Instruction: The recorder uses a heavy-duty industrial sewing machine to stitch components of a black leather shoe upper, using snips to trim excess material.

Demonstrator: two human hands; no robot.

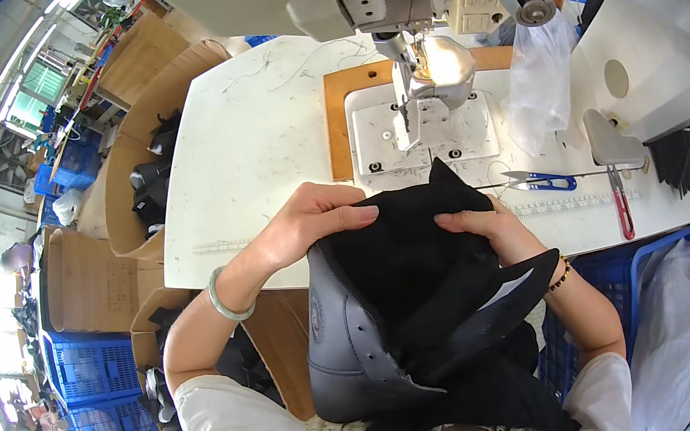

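Note:
Between my hands I hold a black shoe upper (339,331) with a smooth grey-black outer face, a row of small eyelet holes and a dark fabric lining (409,269). My left hand (323,217) pinches its far left edge, thumb laid over the lining. On the far right edge my right hand (494,232) grips it with the thumb inside and the fingers hidden behind. A pointed flap sticks up between the hands, and another flap with a pale patch hangs over my right wrist. Just beyond the upper stands the sewing machine's presser foot and needle area (409,104), apart from it.
Blue-handled thread snips (545,181) and a red-handled tool (622,210) lie on the white table (249,131) to the right. A plastic bag (542,82) hangs by the machine. Cardboard boxes (87,281) and blue crates (96,367) stand left; another blue crate (677,237) is right.

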